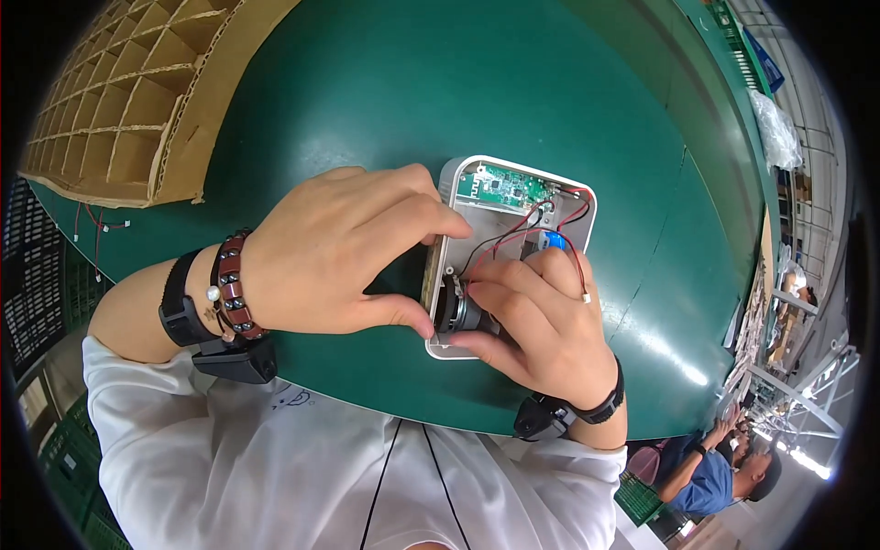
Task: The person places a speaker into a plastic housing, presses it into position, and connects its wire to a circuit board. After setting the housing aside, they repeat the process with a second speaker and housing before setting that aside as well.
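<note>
A white, box-shaped plastic housing with rounded corners lies on the table, its hollow side facing up. My left hand grips its left wall, the index finger bent over the rim and the thumb against the lower left side. My right hand reaches into the lower part, thumb and fingers closed on a round black and silver speaker by the left wall. A green circuit board sits at the far end. Red and black wires cross the housing near a blue cylindrical part; a small white connector hangs over my right hand.
A cardboard box with dividers stands at the far left of the green table. Loose red and black wires lie beside it. Another person is at the lower right, near green crates and a clear plastic bag farther up.
</note>
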A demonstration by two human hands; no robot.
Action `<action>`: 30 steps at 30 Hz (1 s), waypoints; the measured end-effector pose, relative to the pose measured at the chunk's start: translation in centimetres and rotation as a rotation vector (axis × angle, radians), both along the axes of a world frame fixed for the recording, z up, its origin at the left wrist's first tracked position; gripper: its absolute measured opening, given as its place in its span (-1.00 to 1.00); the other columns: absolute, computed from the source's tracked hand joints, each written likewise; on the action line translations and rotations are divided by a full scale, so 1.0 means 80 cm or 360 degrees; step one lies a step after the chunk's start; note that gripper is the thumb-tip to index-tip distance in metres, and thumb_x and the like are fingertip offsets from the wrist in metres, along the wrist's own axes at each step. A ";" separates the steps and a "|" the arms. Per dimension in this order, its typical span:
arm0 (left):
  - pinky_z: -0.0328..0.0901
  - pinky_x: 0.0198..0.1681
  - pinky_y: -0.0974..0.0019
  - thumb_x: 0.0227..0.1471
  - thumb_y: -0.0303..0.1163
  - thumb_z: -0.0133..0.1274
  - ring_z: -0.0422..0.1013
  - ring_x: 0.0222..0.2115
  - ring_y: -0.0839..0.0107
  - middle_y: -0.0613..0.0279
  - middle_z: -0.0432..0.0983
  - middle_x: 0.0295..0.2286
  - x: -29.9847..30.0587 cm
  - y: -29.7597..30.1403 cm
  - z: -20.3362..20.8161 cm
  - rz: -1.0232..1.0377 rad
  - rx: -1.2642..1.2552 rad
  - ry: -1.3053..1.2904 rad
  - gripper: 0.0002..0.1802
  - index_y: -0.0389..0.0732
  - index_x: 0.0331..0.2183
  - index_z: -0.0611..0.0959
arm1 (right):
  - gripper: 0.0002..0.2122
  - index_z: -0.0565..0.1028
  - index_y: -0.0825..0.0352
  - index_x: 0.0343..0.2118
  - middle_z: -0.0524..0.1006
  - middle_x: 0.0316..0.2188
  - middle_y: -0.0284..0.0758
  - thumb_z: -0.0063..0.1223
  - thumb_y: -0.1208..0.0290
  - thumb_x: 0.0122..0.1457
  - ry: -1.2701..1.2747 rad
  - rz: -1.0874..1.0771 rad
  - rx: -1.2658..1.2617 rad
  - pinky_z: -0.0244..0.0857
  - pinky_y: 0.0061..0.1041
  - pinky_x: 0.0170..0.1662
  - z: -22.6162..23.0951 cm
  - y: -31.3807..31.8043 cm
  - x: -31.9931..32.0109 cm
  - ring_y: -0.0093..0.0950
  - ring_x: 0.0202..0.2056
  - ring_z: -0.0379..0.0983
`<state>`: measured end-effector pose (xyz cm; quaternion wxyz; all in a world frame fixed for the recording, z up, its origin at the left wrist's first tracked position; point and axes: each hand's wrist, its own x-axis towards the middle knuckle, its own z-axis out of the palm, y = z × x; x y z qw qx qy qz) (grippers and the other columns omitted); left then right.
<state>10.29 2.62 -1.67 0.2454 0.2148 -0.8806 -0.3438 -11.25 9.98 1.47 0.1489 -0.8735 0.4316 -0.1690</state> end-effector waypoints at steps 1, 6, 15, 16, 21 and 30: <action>0.24 -0.39 0.23 -0.49 -0.18 0.33 0.37 -0.42 0.22 0.23 0.34 -0.37 0.000 0.000 0.000 0.0001 0.0003 0.0001 -0.33 -0.13 -0.24 0.43 | -0.60 0.43 0.29 -0.39 0.50 -0.36 -0.39 0.28 0.19 -0.30 0.0001 0.0001 0.0003 0.13 -0.42 -0.25 -0.001 0.000 0.000 -0.42 -0.43 0.28; 0.24 -0.42 0.24 -0.51 -0.17 0.33 0.37 -0.45 0.23 0.25 0.35 -0.38 0.002 0.000 0.003 0.0016 0.0003 -0.0010 -0.32 -0.12 -0.24 0.44 | -0.71 0.47 0.20 -0.46 0.45 -0.37 -0.48 0.21 0.21 -0.28 -0.0041 -0.0019 -0.0003 0.03 -0.49 -0.35 -0.006 0.001 -0.002 -0.51 -0.39 0.26; 0.23 -0.44 0.25 -0.53 -0.19 0.33 0.37 -0.46 0.25 0.27 0.36 -0.39 0.000 0.002 0.003 0.0026 -0.0018 -0.0034 -0.30 -0.11 -0.22 0.43 | -0.65 0.46 0.29 -0.43 0.50 -0.33 -0.41 0.23 0.18 -0.26 0.0039 -0.0024 0.0105 0.05 -0.43 -0.27 0.003 -0.003 0.003 -0.43 -0.44 0.27; 0.23 -0.44 0.25 -0.54 -0.19 0.33 0.37 -0.47 0.25 0.27 0.36 -0.39 -0.001 0.003 0.002 0.0030 -0.0023 -0.0030 -0.29 -0.11 -0.22 0.42 | -0.66 0.47 0.29 -0.43 0.50 -0.33 -0.42 0.23 0.18 -0.26 0.0056 -0.0032 0.0116 0.04 -0.43 -0.27 0.003 -0.003 0.004 -0.43 -0.44 0.27; 0.21 -0.49 0.31 -0.46 -0.23 0.29 0.37 -0.48 0.33 0.31 0.36 -0.41 -0.004 0.006 -0.001 0.0087 -0.0048 -0.0029 -0.43 -0.10 -0.28 0.47 | -0.67 0.48 0.29 -0.43 0.49 -0.34 -0.43 0.21 0.18 -0.24 0.0073 -0.0046 0.0111 0.03 -0.44 -0.27 0.004 -0.001 0.004 -0.44 -0.43 0.26; -0.03 -0.67 0.43 -0.29 -0.30 0.17 0.15 -0.73 0.56 0.47 0.17 -0.73 -0.003 0.003 -0.011 -0.0339 -0.0535 0.0205 -0.77 0.01 -0.41 0.64 | -0.67 0.48 0.28 -0.44 0.49 -0.38 -0.45 0.20 0.17 -0.24 0.0036 -0.0131 0.0125 -0.02 -0.46 -0.26 0.000 0.001 0.005 -0.45 -0.44 0.24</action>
